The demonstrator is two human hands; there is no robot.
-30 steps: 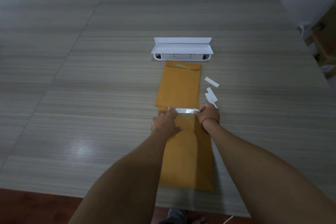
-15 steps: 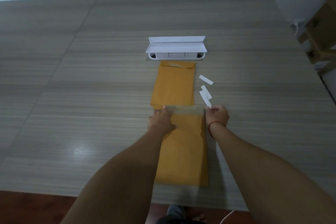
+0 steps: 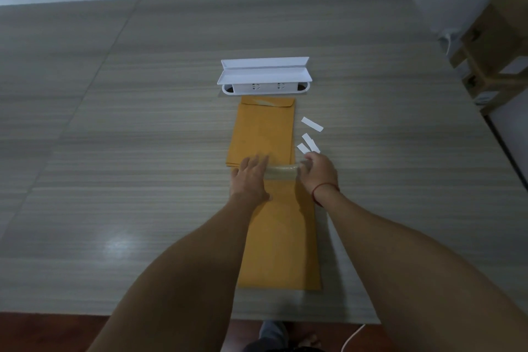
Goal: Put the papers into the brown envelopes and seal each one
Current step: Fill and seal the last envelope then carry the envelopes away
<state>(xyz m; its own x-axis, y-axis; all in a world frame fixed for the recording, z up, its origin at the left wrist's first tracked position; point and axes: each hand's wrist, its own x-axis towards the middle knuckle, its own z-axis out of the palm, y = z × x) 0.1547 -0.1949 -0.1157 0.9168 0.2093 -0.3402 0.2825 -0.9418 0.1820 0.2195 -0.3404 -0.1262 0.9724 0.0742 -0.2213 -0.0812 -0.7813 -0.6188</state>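
The near brown envelope lies lengthwise on the wood-grain table, its open end pointing to twelve o'clock. The glossy, seemingly adhesive flap is half raised between the hands. The left hand lies flat with straight fingers, pressing the envelope's top corner at about eleven o'clock. The right hand has its fingers curled round the flap's end at one o'clock, pinching it. No papers show; I take them to be inside. Just beyond, at twelve o'clock, sits the stack of brown envelopes, touching or nearly touching the flap. White backing strips lie loose at one o'clock, near the right hand. The risk, as I judge it, is the sticky flap folding skew or creasing, since it is held at only one end. It could also catch the stack's edge or a stray strip and seal badly.
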